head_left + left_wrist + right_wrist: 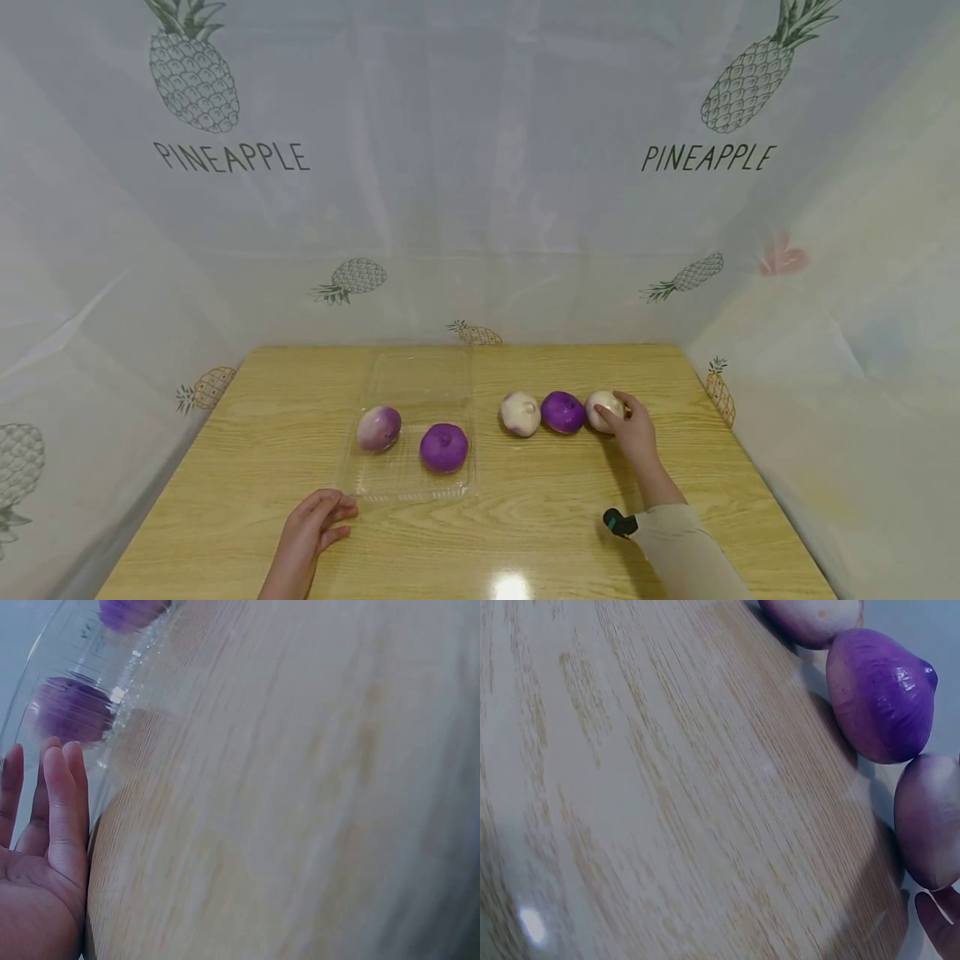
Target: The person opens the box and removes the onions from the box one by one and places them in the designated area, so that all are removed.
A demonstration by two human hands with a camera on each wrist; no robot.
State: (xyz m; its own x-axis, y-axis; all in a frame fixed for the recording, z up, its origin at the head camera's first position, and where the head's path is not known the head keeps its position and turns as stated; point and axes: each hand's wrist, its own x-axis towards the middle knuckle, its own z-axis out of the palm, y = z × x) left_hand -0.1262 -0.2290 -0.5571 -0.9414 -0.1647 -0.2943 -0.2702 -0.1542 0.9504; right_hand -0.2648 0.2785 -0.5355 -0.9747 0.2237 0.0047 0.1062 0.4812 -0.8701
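In the head view my right hand [633, 425] grips a whitish turnip [602, 410], its thumb on the near side and its fingers over the far right side. That turnip [926, 825] shows a purple flush in the right wrist view, with fingertips at its lower end. Beside it, in a row, sit a deep purple turnip [562, 412] and another whitish turnip [521, 414]. My left hand [311, 525] has its relaxed fingers right at the near left corner of a clear plastic container [397, 493]. Inside lie a pale purple turnip [378, 429] and a deep purple turnip [444, 448].
The container's clear lid [420, 375] stands open at the back. Under everything is a wooden table [525, 533], enclosed by a pineapple-print cloth [480, 183] at the back and sides. A dark wrist device [619, 523] sits at my right sleeve.
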